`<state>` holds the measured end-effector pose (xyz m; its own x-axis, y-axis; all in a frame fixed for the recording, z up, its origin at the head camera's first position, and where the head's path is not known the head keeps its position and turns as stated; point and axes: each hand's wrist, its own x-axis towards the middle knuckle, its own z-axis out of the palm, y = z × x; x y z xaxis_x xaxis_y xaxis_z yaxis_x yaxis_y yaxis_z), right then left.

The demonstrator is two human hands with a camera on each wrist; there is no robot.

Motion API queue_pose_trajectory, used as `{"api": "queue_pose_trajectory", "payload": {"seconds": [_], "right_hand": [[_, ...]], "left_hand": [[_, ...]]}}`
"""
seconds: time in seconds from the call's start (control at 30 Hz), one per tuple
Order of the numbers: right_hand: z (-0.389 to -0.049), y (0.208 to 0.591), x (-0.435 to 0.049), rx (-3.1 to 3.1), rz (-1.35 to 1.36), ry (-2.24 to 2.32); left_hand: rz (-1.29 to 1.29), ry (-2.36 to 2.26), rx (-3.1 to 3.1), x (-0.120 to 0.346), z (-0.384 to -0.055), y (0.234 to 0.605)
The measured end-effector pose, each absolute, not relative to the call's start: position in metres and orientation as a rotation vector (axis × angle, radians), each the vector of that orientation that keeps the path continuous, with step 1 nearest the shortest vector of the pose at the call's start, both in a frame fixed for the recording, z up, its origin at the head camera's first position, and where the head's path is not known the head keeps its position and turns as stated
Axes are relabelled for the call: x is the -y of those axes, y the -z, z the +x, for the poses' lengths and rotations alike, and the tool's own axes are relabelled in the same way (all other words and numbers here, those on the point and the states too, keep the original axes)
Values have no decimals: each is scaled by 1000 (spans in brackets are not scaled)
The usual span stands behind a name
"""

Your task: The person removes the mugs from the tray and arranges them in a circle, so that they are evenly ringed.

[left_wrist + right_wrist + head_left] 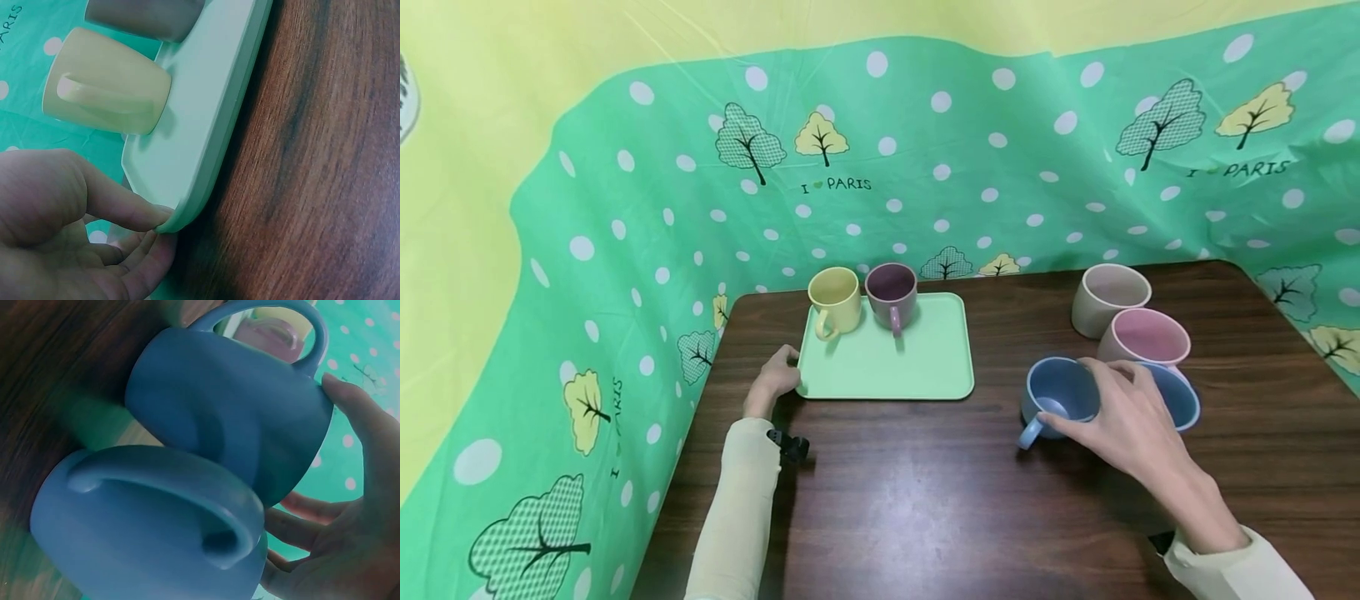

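My left hand (775, 377) pinches the near left corner of a light green tray (887, 367), thumb on top and fingers beneath in the left wrist view. On the tray stand a yellow mug (842, 310) and a purple mug (891, 300), side by side at the back. To the right, my right hand (1138, 425) grips a blue mug (1045, 385) by its rim, thumb near the handle. Whether this mug touches the table I cannot tell. Another blue mug (137, 531) sits right beside it, partly behind the hand in the head view.
Behind the blue mugs stand a pink mug (1150, 337) and a light grey mug (1105, 304), close together. All rest on a dark wooden table (887, 500). A green and yellow patterned cloth (940, 142) hangs along the back and left sides.
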<state>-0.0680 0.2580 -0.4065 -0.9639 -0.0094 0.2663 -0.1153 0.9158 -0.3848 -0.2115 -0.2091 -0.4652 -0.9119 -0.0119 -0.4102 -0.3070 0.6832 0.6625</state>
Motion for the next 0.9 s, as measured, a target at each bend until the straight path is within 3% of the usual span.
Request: {"api": "queue_pose_trajectory", "payload": {"seconds": [0.9], "right_hand": [[-74,412,-270,2725,137,-523]], "left_hand": [[-246,-1091,-2520,207,-208,462]]}}
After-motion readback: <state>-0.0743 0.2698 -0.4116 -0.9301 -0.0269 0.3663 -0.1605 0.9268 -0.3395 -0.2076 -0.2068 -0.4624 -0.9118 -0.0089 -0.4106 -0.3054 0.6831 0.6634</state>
